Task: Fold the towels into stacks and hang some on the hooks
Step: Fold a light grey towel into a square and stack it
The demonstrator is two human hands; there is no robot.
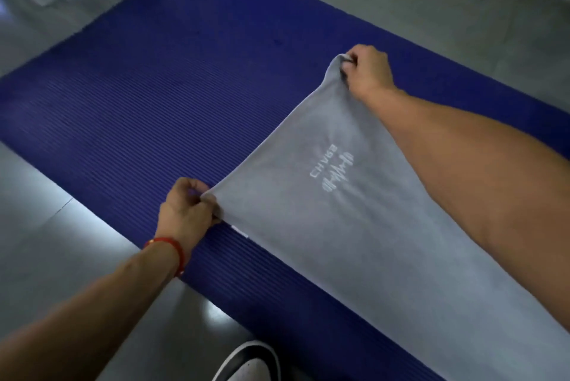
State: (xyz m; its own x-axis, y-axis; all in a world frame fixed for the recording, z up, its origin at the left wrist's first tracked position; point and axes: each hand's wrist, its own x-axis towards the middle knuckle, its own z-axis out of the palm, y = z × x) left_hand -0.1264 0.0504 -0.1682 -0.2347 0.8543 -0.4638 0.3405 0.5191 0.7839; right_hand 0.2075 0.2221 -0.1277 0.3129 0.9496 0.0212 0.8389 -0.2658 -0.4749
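- Head view: your left hand (pixel 185 204) and right hand (pixel 367 70) are well apart, each pinched shut on a corner of a grey towel (pixel 354 211), holding its far edge taut over a blue ribbed mat (pixel 138 96) on a grey tiled floor (pixel 46 241).
- The towel runs from that held edge back toward you and out of the picture at lower right; whether its middle rests on the mat or hangs just above it cannot be told.
- It looks soft, thin and light, sagging between your grips, so it will likely crease wherever you let go; the corners are the best hold for a square fold.
- White stitching mid-towel shows a wave-like logo and lettering, upside down to you, apparently "CHARG"; the rest is unreadable.
- A small white tag (pixel 240 231) peeks from the near edge.
- A red cord (pixel 172 249) circles your left wrist; a shoe (pixel 249 362) shows below.
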